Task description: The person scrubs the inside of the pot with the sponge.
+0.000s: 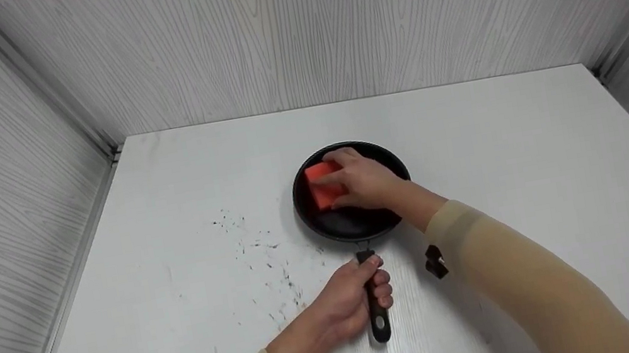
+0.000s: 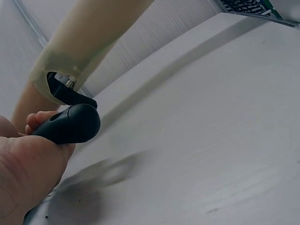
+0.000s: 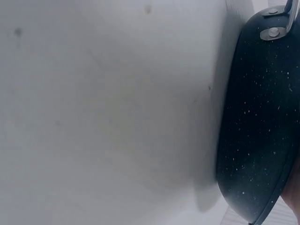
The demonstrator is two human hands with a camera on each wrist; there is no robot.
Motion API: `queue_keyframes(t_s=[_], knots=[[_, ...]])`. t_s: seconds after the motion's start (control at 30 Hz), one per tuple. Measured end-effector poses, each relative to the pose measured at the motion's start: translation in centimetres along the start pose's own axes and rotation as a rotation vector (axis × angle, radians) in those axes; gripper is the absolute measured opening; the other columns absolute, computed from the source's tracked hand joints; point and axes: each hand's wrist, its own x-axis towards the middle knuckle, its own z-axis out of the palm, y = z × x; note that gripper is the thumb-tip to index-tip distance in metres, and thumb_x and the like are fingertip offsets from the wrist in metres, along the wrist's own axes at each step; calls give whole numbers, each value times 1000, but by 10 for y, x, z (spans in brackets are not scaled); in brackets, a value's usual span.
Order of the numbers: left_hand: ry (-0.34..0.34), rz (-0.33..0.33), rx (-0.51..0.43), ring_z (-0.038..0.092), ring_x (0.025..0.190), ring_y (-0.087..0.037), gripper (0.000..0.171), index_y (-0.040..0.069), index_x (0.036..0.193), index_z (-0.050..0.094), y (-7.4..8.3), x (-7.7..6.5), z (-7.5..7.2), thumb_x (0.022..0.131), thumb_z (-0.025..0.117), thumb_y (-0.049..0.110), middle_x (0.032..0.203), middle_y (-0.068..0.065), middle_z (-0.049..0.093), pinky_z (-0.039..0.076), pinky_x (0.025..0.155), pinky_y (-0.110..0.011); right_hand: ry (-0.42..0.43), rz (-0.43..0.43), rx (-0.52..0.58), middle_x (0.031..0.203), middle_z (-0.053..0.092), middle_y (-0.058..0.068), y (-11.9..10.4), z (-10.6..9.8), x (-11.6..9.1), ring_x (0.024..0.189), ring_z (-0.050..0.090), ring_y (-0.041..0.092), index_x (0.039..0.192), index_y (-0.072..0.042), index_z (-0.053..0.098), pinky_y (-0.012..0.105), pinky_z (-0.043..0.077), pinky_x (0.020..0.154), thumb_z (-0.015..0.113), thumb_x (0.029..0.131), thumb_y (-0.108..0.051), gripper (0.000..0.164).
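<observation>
A black frying pan (image 1: 355, 227) is at the middle of the white table, its handle (image 1: 380, 319) pointing toward me. My left hand (image 1: 348, 299) grips that handle, thumb laid along the top and fingers wrapped round it. In the left wrist view the rounded handle end (image 2: 82, 123) sticks out past the palm. Inside the pan, my right hand (image 1: 366, 180) holds an orange-red sponge (image 1: 323, 191) between thumb and fingers, at the pan's left side. The right wrist view catches the pan's speckled outer wall (image 3: 258, 117) and a riveted metal bracket (image 3: 273, 33); the sponge is hidden there.
Dark specks and short marks (image 1: 265, 245) are scattered on the white table (image 1: 511, 169) left of the pan. Pale wood-grain panels (image 1: 289, 27) enclose the table at the back and both sides. A small black device (image 1: 435, 262) sits at the right sleeve's cuff.
</observation>
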Motion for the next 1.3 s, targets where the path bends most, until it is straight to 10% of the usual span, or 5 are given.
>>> queue_keyframes(t_s=[1.3], knots=[[38, 31, 13, 36, 64, -11, 13, 8, 104, 46, -7, 3, 8, 116, 42, 14, 78, 0, 41, 36, 57, -23, 97, -23, -196, 152, 48, 21, 24, -9, -8, 141, 45, 40, 145, -25, 66, 51, 43, 115, 82, 96, -39, 53]])
